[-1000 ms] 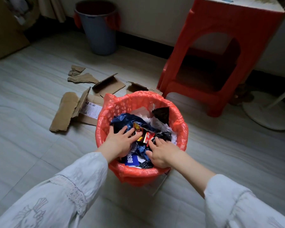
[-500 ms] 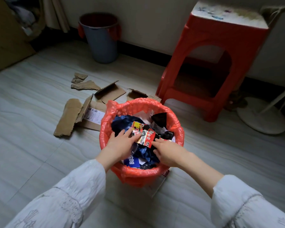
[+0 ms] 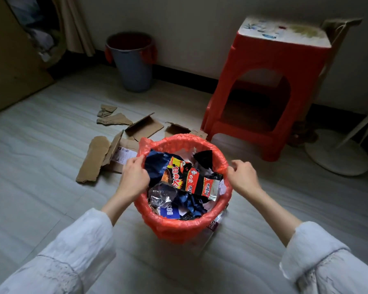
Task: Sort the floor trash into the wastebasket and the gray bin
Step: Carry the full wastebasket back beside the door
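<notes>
The wastebasket (image 3: 179, 228) with a red plastic liner stands on the floor right in front of me. It is filled with wrappers, among them a red and black noodle packet (image 3: 185, 180) on top. My left hand (image 3: 134, 177) grips the liner's left rim. My right hand (image 3: 243, 177) pinches the liner's right rim. The gray bin (image 3: 134, 66), lined in red, stands by the far wall. Several torn cardboard pieces (image 3: 98, 158) lie on the floor to the left of the wastebasket.
A red plastic stool (image 3: 270, 81) stands to the right behind the wastebasket. A white fan base (image 3: 336, 153) sits at the far right. A wooden panel (image 3: 11, 66) leans at the far left. Pale floor (image 3: 40, 187) spreads around.
Both hands have come out of the trash and moved apart to the wastebasket's rim, left hand to the left side and right hand to the right. The noodle packet now lies uncovered.
</notes>
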Motion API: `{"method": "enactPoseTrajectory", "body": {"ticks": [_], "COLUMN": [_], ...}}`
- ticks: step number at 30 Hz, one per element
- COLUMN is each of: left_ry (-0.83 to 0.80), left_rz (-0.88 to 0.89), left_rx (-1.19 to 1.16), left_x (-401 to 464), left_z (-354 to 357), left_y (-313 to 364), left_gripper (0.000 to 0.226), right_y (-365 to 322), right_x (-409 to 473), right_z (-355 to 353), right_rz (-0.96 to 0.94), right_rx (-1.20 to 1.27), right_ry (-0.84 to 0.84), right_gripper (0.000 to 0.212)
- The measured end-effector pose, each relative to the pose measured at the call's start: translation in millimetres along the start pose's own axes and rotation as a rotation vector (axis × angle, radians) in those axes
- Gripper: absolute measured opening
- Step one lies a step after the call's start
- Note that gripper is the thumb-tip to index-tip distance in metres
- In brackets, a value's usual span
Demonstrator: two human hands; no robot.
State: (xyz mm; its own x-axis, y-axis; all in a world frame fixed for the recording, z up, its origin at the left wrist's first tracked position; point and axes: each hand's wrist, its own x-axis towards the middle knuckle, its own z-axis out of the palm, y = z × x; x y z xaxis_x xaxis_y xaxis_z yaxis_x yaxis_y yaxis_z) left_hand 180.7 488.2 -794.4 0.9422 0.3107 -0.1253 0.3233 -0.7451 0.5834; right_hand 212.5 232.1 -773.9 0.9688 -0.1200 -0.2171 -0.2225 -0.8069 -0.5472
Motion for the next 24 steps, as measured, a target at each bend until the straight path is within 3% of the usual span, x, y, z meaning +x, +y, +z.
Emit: {"method": "enactPoseTrajectory", "body": {"ticks": [3, 8, 12, 17, 24], "left_ry": [-0.08, -0.154, -0.172, -0.342, -0.42], "left_rz": [-0.149, -0.444, -0.509, -0.486, -0.337], "left_rx": [-0.027, -0.214, -0.292, -0.332, -0.313], "left_x": [10, 27, 9, -21, -74], "left_z": [0, -7, -45, -123, -245], "left_y": [1, 7, 51, 156, 319], "left_gripper": [0.044, 0.026, 0.018, 0.022, 0.022], "right_y": [6, 0, -8, -26, -68], "right_x": [26, 39, 30, -5, -87], "right_z": [6, 13, -27, -141, -342], "right_rz": [0.196, 0.37, 0.462, 0.551, 0.645], "right_rx": [0.1, 0.349, 0.492, 0.506, 0.563], "right_ry": [-0.148, -0.269, -0.329, -0.287, -0.186], "right_gripper": [0.028, 0.023, 0.013, 0.014, 0.016]}}
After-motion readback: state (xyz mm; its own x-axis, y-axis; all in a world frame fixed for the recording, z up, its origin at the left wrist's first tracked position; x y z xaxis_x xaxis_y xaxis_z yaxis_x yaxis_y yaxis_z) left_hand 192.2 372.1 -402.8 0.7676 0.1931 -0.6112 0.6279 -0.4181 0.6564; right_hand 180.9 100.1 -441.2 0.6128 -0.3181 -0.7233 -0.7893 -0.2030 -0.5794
